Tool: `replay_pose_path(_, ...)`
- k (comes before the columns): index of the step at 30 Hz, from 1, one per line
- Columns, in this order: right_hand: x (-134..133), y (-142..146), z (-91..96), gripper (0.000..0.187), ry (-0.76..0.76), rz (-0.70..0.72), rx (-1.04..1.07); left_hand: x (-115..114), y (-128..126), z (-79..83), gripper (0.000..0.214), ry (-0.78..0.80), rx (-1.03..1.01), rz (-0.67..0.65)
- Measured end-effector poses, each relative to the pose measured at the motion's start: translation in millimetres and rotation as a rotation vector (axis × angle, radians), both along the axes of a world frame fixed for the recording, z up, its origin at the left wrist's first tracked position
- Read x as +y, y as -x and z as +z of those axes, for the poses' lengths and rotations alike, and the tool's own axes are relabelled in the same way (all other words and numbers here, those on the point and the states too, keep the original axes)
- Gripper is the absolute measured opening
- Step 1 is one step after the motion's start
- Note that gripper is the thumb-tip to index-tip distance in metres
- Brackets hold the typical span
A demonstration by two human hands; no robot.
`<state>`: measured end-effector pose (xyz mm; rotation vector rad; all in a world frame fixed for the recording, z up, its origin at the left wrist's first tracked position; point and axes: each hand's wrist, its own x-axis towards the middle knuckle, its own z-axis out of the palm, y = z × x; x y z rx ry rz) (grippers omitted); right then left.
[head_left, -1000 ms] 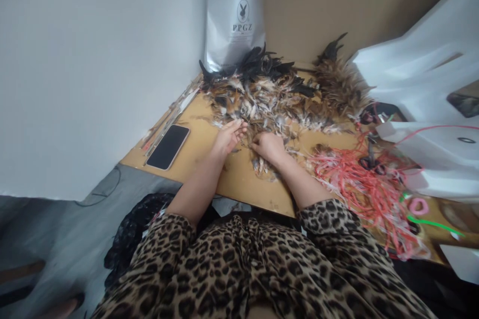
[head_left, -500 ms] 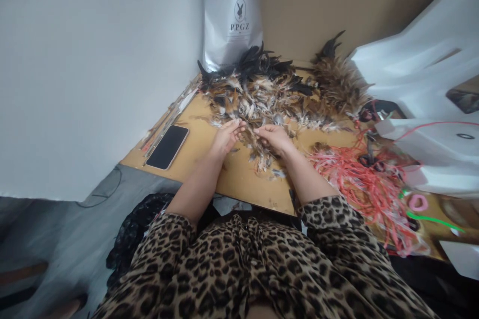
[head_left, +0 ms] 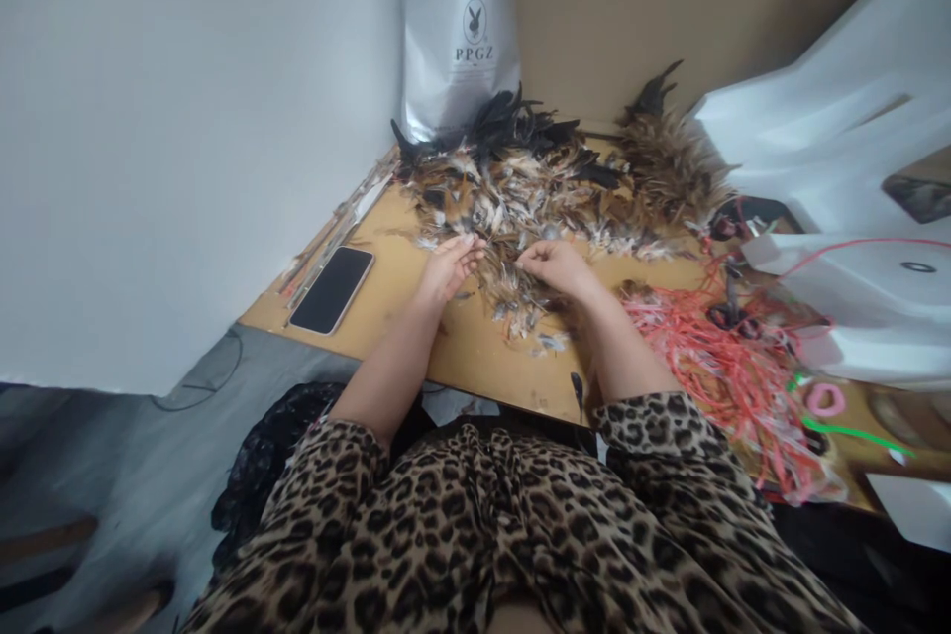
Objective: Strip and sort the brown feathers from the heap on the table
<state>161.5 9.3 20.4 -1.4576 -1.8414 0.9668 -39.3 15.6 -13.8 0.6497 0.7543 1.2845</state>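
Observation:
Thumb and fingers of my left hand (head_left: 452, 265) are pinched together just in front of a big feather pile (head_left: 512, 183). Whatever is in that pinch is too fine to tell from the feathers behind. My right hand (head_left: 554, 267), also closed in a pinch, is a short way to the right, and its fingertips hide what they hold. Between and below the hands lies a smaller heap of brown and grey feathers (head_left: 516, 302). The large pile is brown, white and black, with long dark plumes at its back.
On the wooden table (head_left: 475, 352), a phone (head_left: 332, 290) lies at left. Tangled red strings (head_left: 713, 357) with black scissors (head_left: 732, 315) are at right, near a pink ring (head_left: 824, 400). Behind stand a silver bag (head_left: 461, 30) and a brown feather bundle (head_left: 673, 163).
My right hand has shifted slightly right, widening the gap between the hands. My left hand stays nearly in place, still pinched.

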Motion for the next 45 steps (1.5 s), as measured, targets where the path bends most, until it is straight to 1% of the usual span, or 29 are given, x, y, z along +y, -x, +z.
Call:
replay_pose_path(3, -5.8, 0.5, 5.6, 0.02, 0.018, 0.191, -0.118, -0.3, 0.2, 0.4, 0.014, -0.004, 0.004, 0.01)
replay_pose_path(5, -12.4, 4.8, 11.0, 0.014, 0.011, 0.274, -0.257, -0.4, 0.9, 0.3, 0.014, -0.004, 0.012, 0.02)
replay_pose_path(6, -16.5, 8.2, 13.8, 0.012, -0.007, 0.291, -0.34, -0.5, 1.2, 0.1, 0.014, -0.005, 0.016, 0.026)
replay_pose_path(10, -34.2, 26.7, 22.2, 0.013, -0.165, 0.253, -0.699, -2.7, 2.3, 1.0, 0.015, -0.029, 0.025, 0.035)
replay_pose_path(12, -41.3, 35.9, 22.5, 0.015, -0.206, 0.238, -0.832, -5.0, 2.5, 2.7, 0.015, -0.043, 0.034, 0.032)
replay_pose_path(15, -45.5, 43.9, 18.3, 0.017, -0.215, 0.234, -0.935, -8.8, 3.2, 5.3, 0.014, -0.052, 0.044, 0.033)
replay_pose_path(17, -43.0, 43.3, 14.4, 0.018, -0.208, 0.227, -0.924, -10.9, 4.3, 5.4, 0.014, -0.065, 0.028, 0.034)
replay_pose_path(19, -36.8, 38.0, 10.9, 0.016, -0.184, 0.231, -0.802, -12.5, 6.0, 3.8, 0.013, -0.081, -0.001, 0.033)
replay_pose_path(20, -32.6, 34.2, 9.4, 0.014, -0.157, 0.236, -0.692, -13.0, 6.9, 2.6, 0.013, -0.085, -0.017, 0.031)
replay_pose_path(22, -23.8, 25.7, 6.6, 0.012, -0.071, 0.236, -0.384, -13.6, 8.7, 0.2, 0.012, -0.083, -0.049, 0.018)
replay_pose_path(24, -16.1, 18.5, 4.2, 0.012, 0.048, 0.182, -0.069, -13.8, 10.0, -1.6, 0.012, -0.074, -0.083, -0.007)
replay_pose_path(26, -10.8, 14.3, 2.1, 0.016, 0.178, 0.106, 0.19, -14.0, 10.6, -2.3, 0.012, -0.058, -0.115, -0.037)
replay_pose_path(29, -7.0, 13.6, -0.2, 0.022, 0.356, 0.046, 0.535, -15.7, 9.6, -1.9, 0.011, -0.025, -0.12, -0.111)
replay_pose_path(32, -5.8, 17.6, -2.9, 0.027, 0.437, 0.041, 0.805, -19.2, 6.6, -0.7, 0.009, 0.031, -0.062, -0.219)
replay_pose_path(35, -5.8, 24.6, -7.2, 0.028, 0.426, 0.047, 0.912, -23.2, 3.1, 0.5, 0.007, 0.077, -0.026, -0.319)
replay_pose_path(39, -7.3, 34.3, -14.3, 0.027, 0.384, 0.019, 0.896, -26.6, 0.5, 0.4, 0.009, 0.092, -0.067, -0.404)
replay_pose_path(41, -8.7, 37.3, -16.6, 0.026, 0.368, 0.024, 0.882, -27.5, -0.2, -0.1, 0.011, 0.094, -0.087, -0.431)
replay_pose_path(45, -12.0, 39.5, -17.5, 0.024, 0.353, 0.099, 0.861, -28.2, -1.5, -1.4, 0.011, 0.084, -0.096, -0.45)
